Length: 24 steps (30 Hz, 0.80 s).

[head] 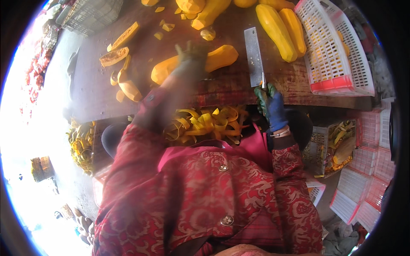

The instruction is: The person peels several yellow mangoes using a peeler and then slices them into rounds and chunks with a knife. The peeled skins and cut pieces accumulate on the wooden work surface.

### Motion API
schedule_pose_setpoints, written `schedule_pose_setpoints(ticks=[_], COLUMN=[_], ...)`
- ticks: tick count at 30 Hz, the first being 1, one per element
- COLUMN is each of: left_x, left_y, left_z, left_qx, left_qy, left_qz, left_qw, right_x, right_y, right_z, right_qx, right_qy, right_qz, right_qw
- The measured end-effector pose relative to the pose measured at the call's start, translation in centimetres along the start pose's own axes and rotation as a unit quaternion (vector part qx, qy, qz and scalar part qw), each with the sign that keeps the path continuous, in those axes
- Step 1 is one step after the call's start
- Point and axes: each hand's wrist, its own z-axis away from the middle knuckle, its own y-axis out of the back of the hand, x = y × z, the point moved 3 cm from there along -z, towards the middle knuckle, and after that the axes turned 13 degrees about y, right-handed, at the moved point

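A peeled yellow squash (222,58) lies across the wooden table before me. Above its middle is my left hand (191,56), blurred by motion, with its fingers apart; whether it touches the squash is unclear. My right hand (271,104), in a blue and green work glove, grips the handle of a cleaver (254,56). The cleaver's broad blade points away from me over the table, to the right of the squash. To the left are cut squash pieces (129,85) and halves showing seedy flesh (114,57).
More peeled squash (276,33) lie at the far right beside a white and red plastic crate (323,54). Peel strips (208,123) fill the space below the table edge. A crate of scraps (341,147) stands low right, near stacked crates (355,188). A wire-like basket (93,16) is far left.
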Motion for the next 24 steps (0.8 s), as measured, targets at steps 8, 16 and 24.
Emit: schedule_pose_setpoints(ticks=[8, 16, 24], left_x=[-3.6, -3.9, -3.8], left_y=[-0.2, -2.2, -1.6], left_z=[1.5, 1.2, 1.4], left_qx=[-0.107, -0.079, -0.068], left_qy=[-0.009, -0.031, -0.021], left_qz=[0.022, 0.051, 0.067], left_qw=[0.994, 0.995, 0.995], right_x=[-0.4, -2.1, 5.0], right_y=[-1.9, -3.4, -6.0], right_z=[-3.2, -10.4, -10.9], right_qx=[-0.065, -0.205, -0.098], right_qy=[0.033, -0.121, -0.020], right_qz=[0.220, 0.364, 0.394], right_qw=[0.973, 0.901, 0.914])
